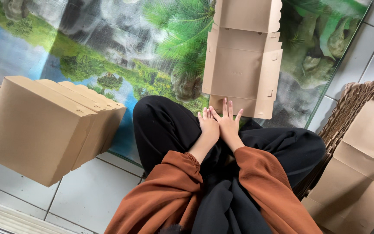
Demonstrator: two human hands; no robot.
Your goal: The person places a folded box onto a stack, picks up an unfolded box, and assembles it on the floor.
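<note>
Both hands lie side by side at the near edge of a flat carton blank (242, 65). Left hand (207, 125): palm down, fingers loosely together, resting at the knee just short of the blank, holding nothing. Right hand (227, 119): fingers spread, tips touching the blank's near flap, nothing pinched. Whether the two hands press against each other cannot be told; they touch or nearly touch along their inner edges.

Blank: smooth brown cardboard, unfolded, with creased panels, small slots along the right side and a scalloped far flap. It lies on a glossy mat (109, 52) printed with a waterfall, palms and blue water, straight ahead of the person's crossed legs.

Sleeves (169, 190): rust-orange woven cloth, gathered at the cuffs. Trousers (165, 125): black, matte.

Left of the person: folded boxes (44, 125) of the same cardboard, closed, lids with wavy edges, set close in a row partly on the mat and partly on the floor (87, 195), which is pale square tiles with dark joints.

Right of the person: a stack of blanks (360, 143), edges fanned and scalloped, resting on the tiles beside the knee
</note>
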